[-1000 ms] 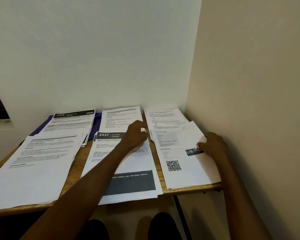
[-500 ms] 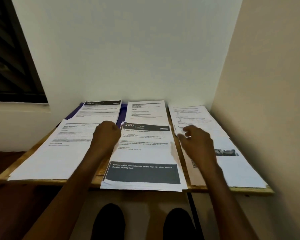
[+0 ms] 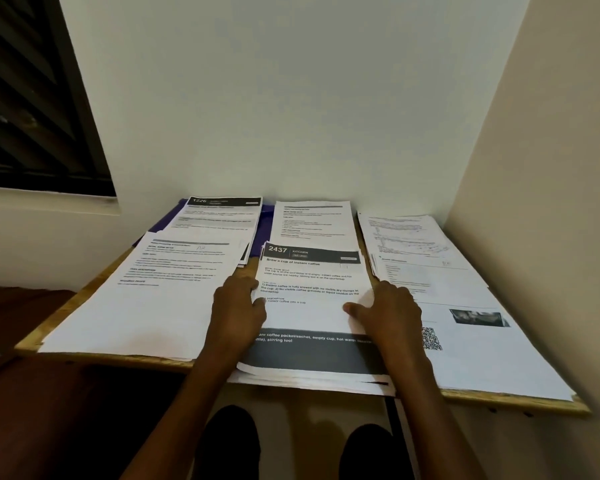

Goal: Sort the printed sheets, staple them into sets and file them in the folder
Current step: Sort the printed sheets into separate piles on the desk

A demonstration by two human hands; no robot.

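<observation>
Several piles of printed sheets lie on a small wooden table (image 3: 506,404). The front middle pile (image 3: 309,315) has a dark header reading "2437 KITCHEN" and overhangs the near edge. My left hand (image 3: 236,308) grips its left edge, thumb on the top sheet. My right hand (image 3: 390,315) grips its right edge, thumb also on top. Another pile (image 3: 146,299) lies front left, a "1226" pile (image 3: 219,218) back left, a text pile (image 3: 313,223) back middle. A pile with a QR code (image 3: 471,351) lies on the right. A purple folder (image 3: 258,237) shows under the back piles.
The table sits in a corner, with a white wall behind and a beige wall (image 3: 551,202) close on the right. A dark window (image 3: 25,98) is at the upper left. My feet (image 3: 229,441) show below the table's near edge.
My right hand has left the right pile and come to the middle pile's right edge. My left hand has dropped to that pile's left edge. The view has swung left and down.
</observation>
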